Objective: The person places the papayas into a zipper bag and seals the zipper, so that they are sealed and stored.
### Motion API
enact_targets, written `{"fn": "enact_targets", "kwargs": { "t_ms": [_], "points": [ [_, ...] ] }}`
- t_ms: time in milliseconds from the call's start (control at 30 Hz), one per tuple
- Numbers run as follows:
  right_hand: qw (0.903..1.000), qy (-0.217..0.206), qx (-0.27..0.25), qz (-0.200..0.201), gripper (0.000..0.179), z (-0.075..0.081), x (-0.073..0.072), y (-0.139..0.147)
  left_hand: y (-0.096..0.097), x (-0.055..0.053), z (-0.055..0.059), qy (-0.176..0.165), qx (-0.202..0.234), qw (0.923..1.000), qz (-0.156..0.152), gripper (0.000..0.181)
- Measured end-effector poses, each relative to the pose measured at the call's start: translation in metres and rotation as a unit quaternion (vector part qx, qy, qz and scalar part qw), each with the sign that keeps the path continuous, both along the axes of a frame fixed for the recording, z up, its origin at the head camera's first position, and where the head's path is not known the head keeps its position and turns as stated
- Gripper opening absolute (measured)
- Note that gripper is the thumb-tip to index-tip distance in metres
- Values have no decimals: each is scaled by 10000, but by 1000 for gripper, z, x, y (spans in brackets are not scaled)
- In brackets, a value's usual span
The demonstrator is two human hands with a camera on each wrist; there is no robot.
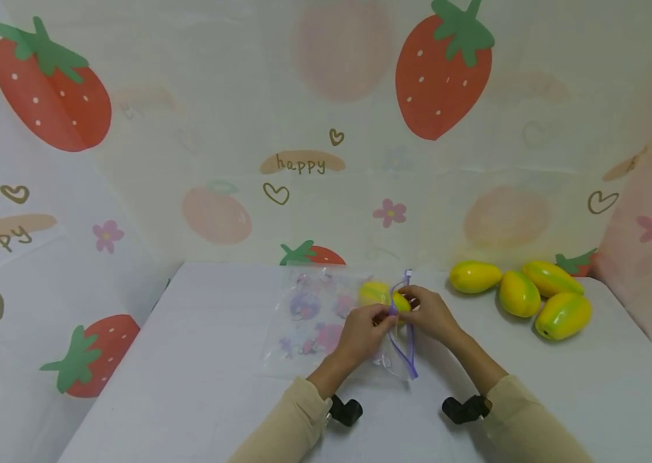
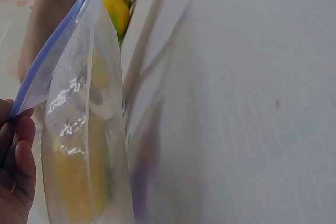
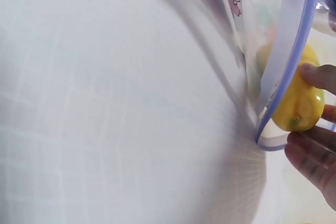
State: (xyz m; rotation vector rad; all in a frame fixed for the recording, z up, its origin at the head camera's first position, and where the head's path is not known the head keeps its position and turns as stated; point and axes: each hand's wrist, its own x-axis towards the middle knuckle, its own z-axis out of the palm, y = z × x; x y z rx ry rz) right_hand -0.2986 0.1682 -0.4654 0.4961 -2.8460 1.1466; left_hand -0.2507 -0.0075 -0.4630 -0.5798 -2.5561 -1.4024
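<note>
A clear zip bag (image 1: 303, 347) with cartoon prints and a purple zip edge (image 3: 297, 56) lies on the table, its mouth parted on the right. My left hand (image 1: 363, 331) pinches the zip edge, as the left wrist view also shows. At the mouth, my right hand (image 1: 430, 313) grips a glossy yellow-green fruit (image 3: 298, 106), thumb on one side and fingers beneath. That fruit is partly within the opening. Another yellow fruit (image 1: 373, 293) shows through the bag's film, just left of the mouth.
Several more yellow-green fruits (image 1: 563, 315) are grouped at the table's back right. The white-covered table (image 1: 187, 386) meets a strawberry-printed backdrop (image 1: 222, 128) at its far edge. Black wrist mounts (image 1: 346, 411) hang beside both sleeves.
</note>
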Motion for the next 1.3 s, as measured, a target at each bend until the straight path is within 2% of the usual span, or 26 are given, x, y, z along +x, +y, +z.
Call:
{"fn": "enact_targets", "kwargs": {
  "t_ms": [167, 333, 567, 667, 767, 867, 967, 1300],
  "points": [
    [9997, -141, 80, -159, 42, -2, 0, -2, 1, -1, -2, -39, 20, 10000, -11, 18],
    [9992, -354, -68, -186, 37, -2, 0, -1, 0, -2, -1, -71, 21, 10000, 17, 18],
    [9954, -837, -308, -340, 32, -1, 0, -3, 0, -3, -2, 107, 55, 9999, 23, 16],
    [9900, -1146, -792, -242, 30, -1, 1, -6, 0, -2, -1, 30, 63, 10000, 34, 17],
    [9793, -1539, -1314, 29, 31, 0, 2, -7, 0, -1, -1, -54, 97, 9999, 21, 17],
    [9722, -1769, -1510, 258, 35, 2, 3, -9, 1, -1, -1, -99, 124, 9999, 19, 16],
    [9726, -1807, -1447, 214, 34, 5, 2, -9, 1, -2, -1, -112, 141, 9998, 23, 15],
    [9839, -1508, -953, 141, 34, 13, -2, 8, 1, -2, -1, -140, 46, 9998, 99, 15]
  ]
}}
